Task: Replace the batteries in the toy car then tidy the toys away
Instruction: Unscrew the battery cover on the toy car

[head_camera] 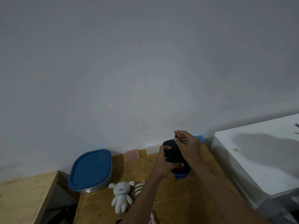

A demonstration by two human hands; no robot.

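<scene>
The toy car [174, 153] is held belly-up above the wooden table [178, 199], its black underside showing and its blue body at the lower end. My left hand [163, 162] grips the car from the left side. Just above the car's far end, my right hand [189, 146] pinches a thin dark tool [175, 135], probably a small screwdriver, with its tip pointing down at the car. The batteries are not visible.
A clear container with a blue lid [91, 169] stands at the table's left. A white plush toy [121, 196] and a striped plush [140, 188] lie near it. Pink [131, 154], clear and blue small boxes line the wall. A white cabinet [258, 159] stands to the right.
</scene>
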